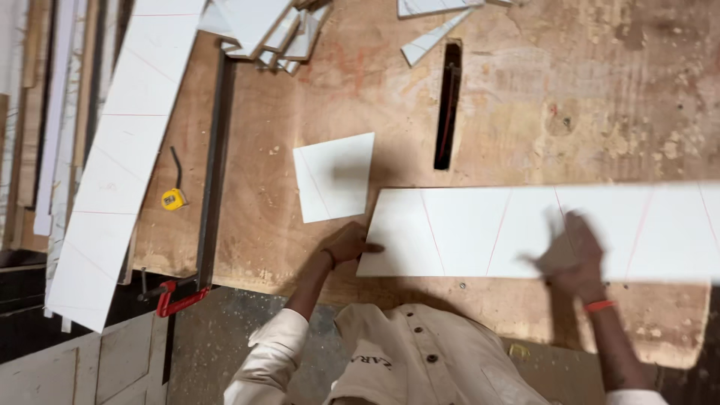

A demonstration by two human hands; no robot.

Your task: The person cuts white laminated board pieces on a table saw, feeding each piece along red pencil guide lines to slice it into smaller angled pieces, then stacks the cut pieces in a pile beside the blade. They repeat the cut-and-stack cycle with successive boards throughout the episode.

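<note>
Left hand [351, 244] gripping long white board [480, 229] end, right hand [576, 251] flat on it, saw slot [448, 105] beyond

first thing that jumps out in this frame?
The long white board marked with slanted red lines lies across the wooden table near its front edge, the left hand at its end and the blurred right hand flat on top. Just behind it are a small white cut piece and the saw slot.

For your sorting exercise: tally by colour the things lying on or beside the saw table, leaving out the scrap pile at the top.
White: 3 (long marked board, long strip, small square piece)
Yellow: 1 (tape measure)
Red: 1 (clamp)
Total: 5
</note>
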